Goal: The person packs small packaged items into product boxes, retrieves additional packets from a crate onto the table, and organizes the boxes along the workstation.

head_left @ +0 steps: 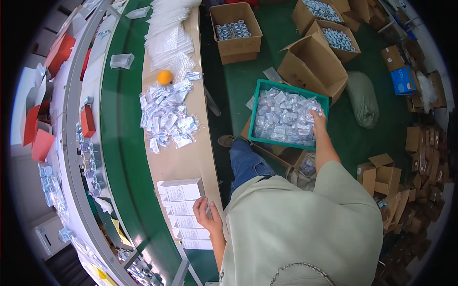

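My right hand (318,119) is gripping crinkly plastic packets (284,117) in the green crate (267,86); my left hand (208,215) is resting open on flat white boxes (183,209) at the surface edge.

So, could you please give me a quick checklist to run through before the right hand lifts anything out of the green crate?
1. Right hand is in the green crate, resting on the clear bagged parts: ok.
2. Fingers closed on a bag: cannot tell, the grip is hidden.
3. Crate holds plenty of bags: ok.
4. Left hand is on the row of white boxes at the bench edge: ok.
5. Bare bench surface lies between the boxes and the pile of bags: ok.
6. The orange ball sits beyond that pile, apart from both hands: ok.
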A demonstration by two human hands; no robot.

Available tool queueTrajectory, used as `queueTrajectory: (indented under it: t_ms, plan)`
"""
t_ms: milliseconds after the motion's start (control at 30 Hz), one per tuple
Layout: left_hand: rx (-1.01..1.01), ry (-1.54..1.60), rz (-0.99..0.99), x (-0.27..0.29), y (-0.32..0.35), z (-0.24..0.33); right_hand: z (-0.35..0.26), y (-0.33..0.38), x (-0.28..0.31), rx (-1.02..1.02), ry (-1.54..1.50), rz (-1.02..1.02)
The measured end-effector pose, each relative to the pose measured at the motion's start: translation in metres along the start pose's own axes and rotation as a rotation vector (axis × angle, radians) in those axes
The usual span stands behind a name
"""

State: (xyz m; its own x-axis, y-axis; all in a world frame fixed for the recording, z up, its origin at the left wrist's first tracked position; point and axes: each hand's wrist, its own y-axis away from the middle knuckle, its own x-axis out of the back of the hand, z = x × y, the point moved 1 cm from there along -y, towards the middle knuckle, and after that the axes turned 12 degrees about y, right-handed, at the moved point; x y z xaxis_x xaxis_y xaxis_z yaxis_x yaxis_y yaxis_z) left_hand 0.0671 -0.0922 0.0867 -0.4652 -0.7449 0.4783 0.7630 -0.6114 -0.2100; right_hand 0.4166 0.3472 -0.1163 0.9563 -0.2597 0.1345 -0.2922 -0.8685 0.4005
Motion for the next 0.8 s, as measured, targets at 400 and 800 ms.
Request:
queueTrajectory:
  t_ms: [400,800]
  plan:
    - [0.038,0.095,-0.038,-0.003,-0.001,-0.007,-0.032,0.015,0.006,0.016,-0.274,-0.118]
    - [0.023,0.273,-0.089,-0.046,-0.073,-0.015,-0.115,0.193,-0.244,-0.121,-0.106,-1.062]
